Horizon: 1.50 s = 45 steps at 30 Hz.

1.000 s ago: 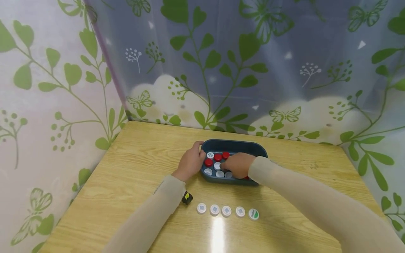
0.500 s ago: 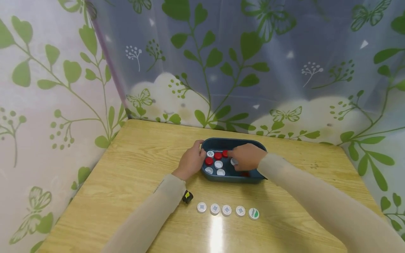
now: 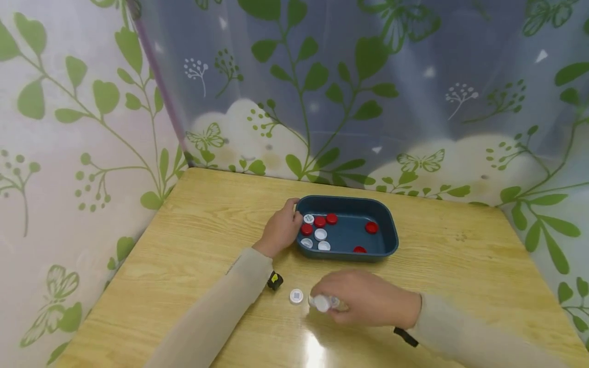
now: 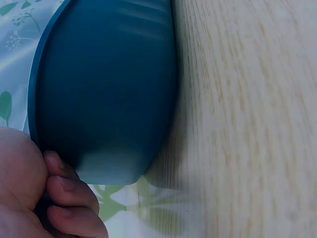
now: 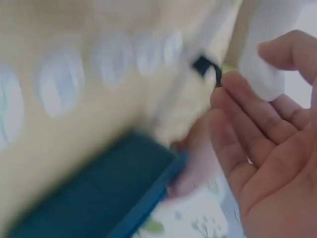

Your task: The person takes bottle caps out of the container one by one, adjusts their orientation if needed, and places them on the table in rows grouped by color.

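Observation:
A dark blue oblong basin [image 3: 395, 240] stands on the table. My left hand [image 3: 281, 227] grips its left end, fingers curled over the rim in the left wrist view. Several red bottle caps [image 3: 331, 219] and white bottle caps [image 3: 320, 234] lie in it, mostly toward its left end. In front of the basin, my right hand [image 3: 363, 297] pinches a white bottle cap [image 5: 265, 74] between thumb and fingers, over a row of white caps [image 5: 62, 82]. The row's leftmost cap [image 3: 296, 296] shows beside the hand, which covers much of the row in the head view.
The wooden table [image 3: 221, 204] meets a leaf-patterned curtain [image 3: 257, 138] at the back and left. A black wrist device [image 3: 275, 280] sits at the left cuff, and a black strap [image 3: 406, 337] is at the right wrist.
My right hand has left the basin with a white cap and come toward the front, over the row. Two red caps at the basin's right side show fully now. My left hand keeps its hold.

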{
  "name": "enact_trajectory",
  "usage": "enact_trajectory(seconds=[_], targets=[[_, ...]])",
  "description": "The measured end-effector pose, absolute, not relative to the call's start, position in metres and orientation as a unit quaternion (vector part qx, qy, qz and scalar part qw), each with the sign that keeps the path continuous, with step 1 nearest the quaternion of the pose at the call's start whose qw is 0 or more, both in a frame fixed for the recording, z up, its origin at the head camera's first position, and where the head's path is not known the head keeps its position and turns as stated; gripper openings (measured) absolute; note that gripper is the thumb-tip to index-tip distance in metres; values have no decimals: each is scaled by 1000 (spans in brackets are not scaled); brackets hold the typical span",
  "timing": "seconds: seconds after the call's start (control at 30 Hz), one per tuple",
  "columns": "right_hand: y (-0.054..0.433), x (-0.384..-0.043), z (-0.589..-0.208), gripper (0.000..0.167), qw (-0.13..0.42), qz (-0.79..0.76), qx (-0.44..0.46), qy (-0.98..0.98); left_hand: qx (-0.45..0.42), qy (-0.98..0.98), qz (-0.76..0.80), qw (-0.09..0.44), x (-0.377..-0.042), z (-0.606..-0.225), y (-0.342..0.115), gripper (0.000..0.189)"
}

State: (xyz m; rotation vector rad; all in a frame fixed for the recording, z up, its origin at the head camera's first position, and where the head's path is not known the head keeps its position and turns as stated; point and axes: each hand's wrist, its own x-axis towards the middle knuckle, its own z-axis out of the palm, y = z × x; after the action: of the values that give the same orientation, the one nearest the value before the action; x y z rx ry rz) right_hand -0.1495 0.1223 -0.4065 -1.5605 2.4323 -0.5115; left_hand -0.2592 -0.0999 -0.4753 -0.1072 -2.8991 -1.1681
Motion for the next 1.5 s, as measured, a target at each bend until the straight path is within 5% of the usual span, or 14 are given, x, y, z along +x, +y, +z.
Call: enact_trajectory(seconds=[0.1, 0.43, 1.03, 1.3, 1.5], targets=[[118, -131, -423, 27, 134, -185, -530, 817, -31, -928, -371, 7, -259, -474, -100, 46], [87, -119, -466, 18, 77, -155, -515, 839, -33, -927, -373, 3, -258, -472, -100, 47], [70, -120, -472, 18, 24, -42, -529, 847, -27, -922, -385, -8, -259, -474, -99, 47], [73, -133, -449, 25, 46, -120, -514, 848, -31, -925, -379, 1, -259, -472, -99, 47], [89, -195, -397, 22, -1, -196, -431, 881, -41, -926, -376, 7, -260, -475, -100, 46]])
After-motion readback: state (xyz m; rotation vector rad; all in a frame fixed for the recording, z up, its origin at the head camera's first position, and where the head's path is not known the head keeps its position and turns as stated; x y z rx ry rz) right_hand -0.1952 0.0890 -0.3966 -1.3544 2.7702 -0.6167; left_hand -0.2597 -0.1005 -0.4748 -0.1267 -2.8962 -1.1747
